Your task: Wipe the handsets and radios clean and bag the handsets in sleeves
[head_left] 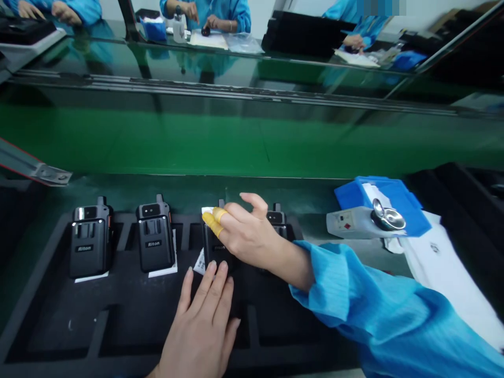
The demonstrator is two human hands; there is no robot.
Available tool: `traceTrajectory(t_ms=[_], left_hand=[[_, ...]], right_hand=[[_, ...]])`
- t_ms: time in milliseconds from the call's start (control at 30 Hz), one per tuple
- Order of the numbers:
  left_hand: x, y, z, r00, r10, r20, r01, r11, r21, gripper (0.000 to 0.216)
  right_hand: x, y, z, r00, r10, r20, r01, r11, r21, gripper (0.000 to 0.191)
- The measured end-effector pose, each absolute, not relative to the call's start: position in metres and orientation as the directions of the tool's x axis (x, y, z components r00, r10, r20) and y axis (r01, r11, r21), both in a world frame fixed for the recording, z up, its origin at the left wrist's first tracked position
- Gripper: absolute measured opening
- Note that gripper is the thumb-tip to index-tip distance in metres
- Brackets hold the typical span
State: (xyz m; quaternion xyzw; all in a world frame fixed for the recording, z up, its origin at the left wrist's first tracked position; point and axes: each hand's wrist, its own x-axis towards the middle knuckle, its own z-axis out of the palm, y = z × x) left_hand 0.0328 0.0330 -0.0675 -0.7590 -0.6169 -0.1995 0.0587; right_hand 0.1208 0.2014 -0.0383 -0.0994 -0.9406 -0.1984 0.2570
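Several black handheld radios marked "Riton" stand in a row on a black foam tray (63, 325). My left hand (200, 325) lies flat, fingers stretched out, its fingertips against the bottom of the third radio (211, 249). Over that radio's top is my right hand (246, 231), with yellow finger cots on two fingers. Those fingers press a small white wipe (207, 210) to the radio's upper left corner. To the left are one radio (90, 239) and another radio (155, 236); a further radio (277, 218) is partly hidden behind my right wrist.
At right lie a clear bottle (346, 221) with a metal cap, a blue bin (409, 210) and white paper sheets (444, 262). A metal bracket (51, 173) juts in from the left. Beyond the green panel (197, 142), co-workers in blue sleeves work.
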Motion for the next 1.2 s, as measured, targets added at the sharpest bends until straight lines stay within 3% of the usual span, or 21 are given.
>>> traceTrajectory(t_ms=[367, 500, 600, 833, 1200], left_hand=[[0.03, 0.034, -0.067, 0.18, 0.913, 0.366, 0.953, -0.255, 0.166, 0.034], [0.032, 0.033, -0.069, 0.159, 0.913, 0.375, 0.956, -0.238, 0.174, 0.034], [0.032, 0.033, -0.07, 0.161, 0.912, 0.378, 0.956, -0.239, 0.169, 0.034], [0.031, 0.032, -0.071, 0.165, 0.915, 0.369, 0.956, -0.239, 0.167, 0.035], [0.033, 0.031, -0.07, 0.145, 0.912, 0.384, 0.956, -0.229, 0.183, 0.035]], right_hand=[[0.146, 0.209, -0.036, -0.87, 0.087, 0.484, 0.299, 0.876, 0.379, 0.028], [0.148, 0.21, -0.035, -0.857, 0.189, 0.479, 0.406, 0.819, 0.405, 0.028], [0.137, 0.208, -0.033, -0.832, 0.237, 0.502, 0.458, 0.804, 0.379, 0.028], [0.116, 0.198, -0.04, -0.828, 0.154, 0.539, 0.376, 0.865, 0.331, 0.023], [0.143, 0.192, -0.048, -0.818, 0.292, 0.495, 0.476, 0.828, 0.298, 0.031]])
